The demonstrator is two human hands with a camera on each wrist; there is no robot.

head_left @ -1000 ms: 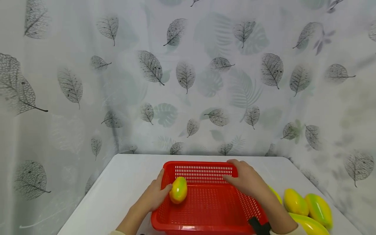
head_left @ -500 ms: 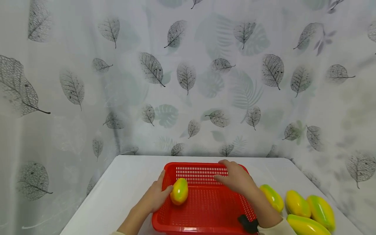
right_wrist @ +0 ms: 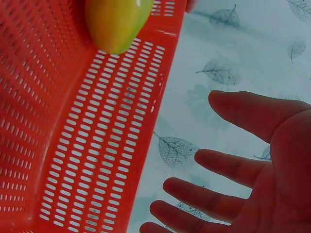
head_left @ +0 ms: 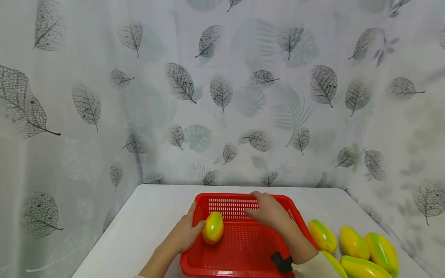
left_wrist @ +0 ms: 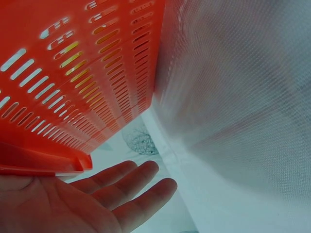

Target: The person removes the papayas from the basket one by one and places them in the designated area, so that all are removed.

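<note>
A red plastic basket (head_left: 250, 239) with slotted walls stands at the front of the table. Inside, at its left, sits one yellow-green mango (head_left: 213, 227). My left hand (head_left: 184, 233) holds the basket's left rim, thumb over the inside close to the mango and fingers outside. In the left wrist view those fingers (left_wrist: 133, 191) stretch out below the rim. My right hand (head_left: 269, 210) is over the right half of the basket, fingers apart and holding nothing. The right wrist view shows its thumb and fingers spread beyond the basket's far wall (right_wrist: 104, 141).
Several more mangoes (head_left: 354, 242) lie grouped on the white table (head_left: 149, 216) to the right of the basket. A leaf-patterned curtain (head_left: 222, 92) closes off the back and sides. A black device (head_left: 281, 262) is at my right wrist.
My right hand has moved left from the basket's right rim to over its interior, uncovering more mangoes at the right. The left hand keeps its place on the rim.
</note>
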